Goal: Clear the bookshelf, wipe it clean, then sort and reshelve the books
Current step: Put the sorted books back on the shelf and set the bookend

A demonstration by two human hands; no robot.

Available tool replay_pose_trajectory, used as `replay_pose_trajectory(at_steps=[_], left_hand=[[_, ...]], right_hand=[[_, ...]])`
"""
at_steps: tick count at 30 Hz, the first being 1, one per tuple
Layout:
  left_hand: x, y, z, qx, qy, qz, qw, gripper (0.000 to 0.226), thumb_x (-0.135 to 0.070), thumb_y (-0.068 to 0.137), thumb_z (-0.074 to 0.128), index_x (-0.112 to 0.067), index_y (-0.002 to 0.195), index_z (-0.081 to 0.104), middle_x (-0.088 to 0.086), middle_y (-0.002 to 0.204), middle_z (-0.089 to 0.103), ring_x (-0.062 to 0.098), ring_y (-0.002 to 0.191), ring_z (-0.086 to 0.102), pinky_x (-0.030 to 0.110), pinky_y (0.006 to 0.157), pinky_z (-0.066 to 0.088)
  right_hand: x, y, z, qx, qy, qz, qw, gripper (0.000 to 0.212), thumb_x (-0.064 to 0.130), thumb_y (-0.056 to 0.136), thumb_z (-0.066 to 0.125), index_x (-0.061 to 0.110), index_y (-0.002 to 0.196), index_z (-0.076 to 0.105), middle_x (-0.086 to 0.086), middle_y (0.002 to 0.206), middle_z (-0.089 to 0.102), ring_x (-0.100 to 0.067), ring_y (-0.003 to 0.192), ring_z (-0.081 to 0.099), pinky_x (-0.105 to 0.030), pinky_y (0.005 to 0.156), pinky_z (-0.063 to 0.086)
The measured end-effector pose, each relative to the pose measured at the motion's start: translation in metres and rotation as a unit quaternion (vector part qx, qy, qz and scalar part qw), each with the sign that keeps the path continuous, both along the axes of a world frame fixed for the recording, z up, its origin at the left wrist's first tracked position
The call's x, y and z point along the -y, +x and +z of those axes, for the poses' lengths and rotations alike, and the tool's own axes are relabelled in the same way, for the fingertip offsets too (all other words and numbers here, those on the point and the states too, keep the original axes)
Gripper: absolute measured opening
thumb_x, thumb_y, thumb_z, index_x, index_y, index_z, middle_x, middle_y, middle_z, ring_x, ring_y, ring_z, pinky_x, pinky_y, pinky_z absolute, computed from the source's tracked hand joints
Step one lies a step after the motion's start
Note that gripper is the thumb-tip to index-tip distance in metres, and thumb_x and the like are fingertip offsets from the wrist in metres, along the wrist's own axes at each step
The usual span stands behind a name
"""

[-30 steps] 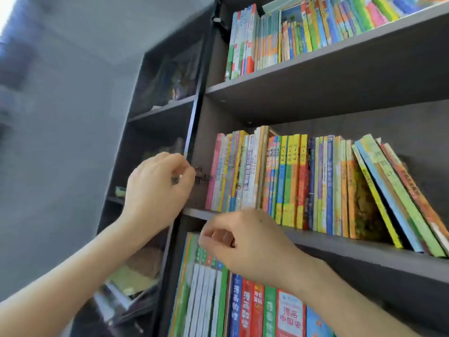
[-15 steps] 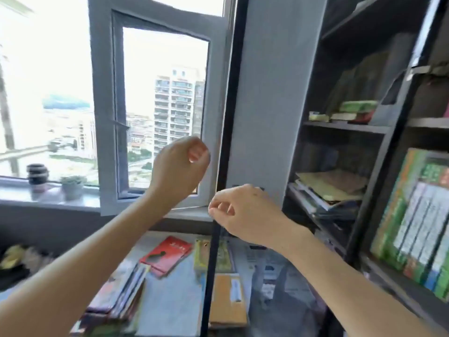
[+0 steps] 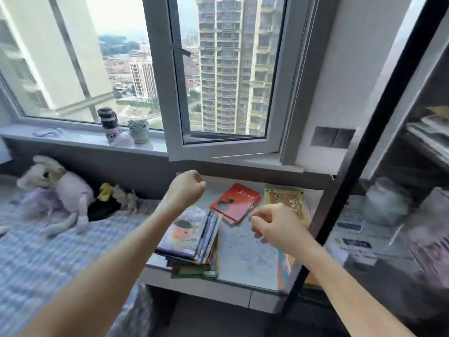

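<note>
My left hand [image 3: 185, 188] hangs in the air with its fingers curled into a fist and holds nothing. My right hand [image 3: 274, 226] is also curled and empty, just left of the black frame of the glass cabinet door [image 3: 359, 152]. Below both hands a stack of picture books [image 3: 192, 242] lies on a low grey table [image 3: 243, 259]. A red book [image 3: 237, 203] and a yellow book [image 3: 289, 203] lie flat further back on the table. The bookshelf [image 3: 418, 147] shows blurred behind the glass at the right.
An open window sash [image 3: 218, 142] juts inward above the table. On the sill [image 3: 73, 138] stand a striped bottle [image 3: 109, 122] and a small potted plant [image 3: 139, 128]. A bed [image 3: 36, 251] with a checked cover and a plush toy [image 3: 56, 188] fills the left side.
My view has swung left and down from the full bookshelf to the window and table. My left hand let go of the cabinet door edge. Both hands now hover curled over the table.
</note>
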State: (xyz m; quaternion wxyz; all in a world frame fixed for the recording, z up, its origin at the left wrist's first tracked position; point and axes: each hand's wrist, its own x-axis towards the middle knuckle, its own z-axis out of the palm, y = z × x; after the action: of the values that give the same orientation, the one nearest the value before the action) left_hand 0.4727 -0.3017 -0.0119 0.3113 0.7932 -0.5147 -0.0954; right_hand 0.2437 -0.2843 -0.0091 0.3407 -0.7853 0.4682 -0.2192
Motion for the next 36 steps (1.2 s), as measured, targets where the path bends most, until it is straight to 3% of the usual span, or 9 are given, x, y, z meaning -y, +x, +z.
replay_pose_trajectory(at_steps=[7,11,15,18,20,27,31,34,36], left_hand=[[0.112,0.068,-0.101,0.001,0.112,-0.062,0.992,0.020,-0.009,0.085,0.050,0.001,0.095,0.066,0.015,0.098,0.069,0.032,0.094,0.061,0.034,0.080,0.050],[0.158,0.062,-0.138,-0.036,0.162,-0.154,0.974,0.021,-0.013,0.088,0.054,-0.002,0.101,0.066,0.012,0.104,0.068,0.029,0.100,0.061,0.030,0.079,0.044],[0.183,0.031,-0.167,-0.114,0.227,-0.234,0.938,0.034,-0.029,0.074,0.046,-0.004,0.082,0.067,0.015,0.084,0.066,0.027,0.081,0.060,0.030,0.071,0.044],[0.185,-0.008,-0.192,-0.338,0.299,-0.216,0.866,0.007,-0.017,0.070,0.048,-0.011,0.066,0.049,0.013,0.069,0.045,0.021,0.062,0.041,0.028,0.061,0.037],[0.185,-0.034,-0.214,-0.451,0.351,-0.166,0.804,0.019,-0.001,0.085,0.047,-0.013,0.071,0.043,0.011,0.069,0.041,0.017,0.056,0.037,0.025,0.055,0.034],[0.184,-0.116,-0.277,-0.622,0.423,-0.050,0.657,0.020,-0.013,0.098,0.047,-0.012,0.080,0.037,0.000,0.055,0.023,0.010,0.040,0.023,0.019,0.037,0.019],[0.185,-0.154,-0.295,-0.609,0.387,-0.018,0.692,0.015,-0.023,0.096,0.053,-0.010,0.090,0.058,0.006,0.079,0.063,0.017,0.067,0.057,0.027,0.057,0.047],[0.187,-0.166,-0.297,-0.485,0.362,-0.031,0.795,0.008,-0.018,0.094,0.053,-0.016,0.086,0.056,0.001,0.087,0.064,0.019,0.083,0.063,0.033,0.073,0.053],[0.190,-0.167,-0.296,-0.391,0.352,-0.062,0.848,0.013,-0.019,0.093,0.055,-0.019,0.081,0.049,-0.003,0.081,0.057,0.017,0.080,0.058,0.029,0.069,0.048]], right_hand=[[0.092,0.063,-0.098,0.000,0.181,-0.142,0.973,0.027,0.009,0.095,0.047,-0.010,0.097,0.065,-0.018,0.080,0.063,-0.020,0.070,0.059,-0.035,0.064,0.048],[0.113,0.074,-0.165,-0.105,0.267,-0.218,0.933,0.023,0.019,0.095,0.050,0.002,0.081,0.056,-0.009,0.076,0.053,-0.020,0.068,0.051,-0.030,0.060,0.037],[0.132,0.067,-0.200,-0.171,0.270,-0.336,0.886,0.034,0.024,0.094,0.052,0.009,0.125,0.055,-0.008,0.121,0.060,-0.024,0.094,0.063,-0.035,0.071,0.053],[0.144,0.050,-0.215,-0.218,0.255,-0.412,0.847,0.038,0.028,0.093,0.055,0.009,0.126,0.050,-0.009,0.114,0.060,-0.026,0.083,0.056,-0.033,0.059,0.047],[0.152,0.036,-0.221,-0.229,0.252,-0.462,0.819,0.041,0.025,0.091,0.057,0.009,0.128,0.049,-0.011,0.115,0.058,-0.030,0.091,0.056,-0.036,0.065,0.049],[0.193,-0.019,-0.240,-0.266,0.235,-0.611,0.708,0.043,0.022,0.084,0.063,0.003,0.121,0.052,-0.018,0.126,0.055,-0.036,0.114,0.053,-0.045,0.093,0.050],[0.205,-0.032,-0.262,-0.287,0.235,-0.630,0.682,0.043,0.036,0.087,0.056,0.007,0.118,0.054,-0.018,0.123,0.057,-0.037,0.112,0.054,-0.044,0.096,0.046],[0.207,-0.032,-0.280,-0.294,0.229,-0.629,0.682,0.061,0.051,0.091,0.046,0.010,0.135,0.044,-0.018,0.138,0.045,-0.037,0.123,0.042,-0.045,0.104,0.037],[0.206,-0.031,-0.286,-0.298,0.219,-0.627,0.685,0.068,0.056,0.090,0.044,0.011,0.142,0.037,-0.017,0.144,0.039,-0.038,0.128,0.037,-0.047,0.107,0.033]])
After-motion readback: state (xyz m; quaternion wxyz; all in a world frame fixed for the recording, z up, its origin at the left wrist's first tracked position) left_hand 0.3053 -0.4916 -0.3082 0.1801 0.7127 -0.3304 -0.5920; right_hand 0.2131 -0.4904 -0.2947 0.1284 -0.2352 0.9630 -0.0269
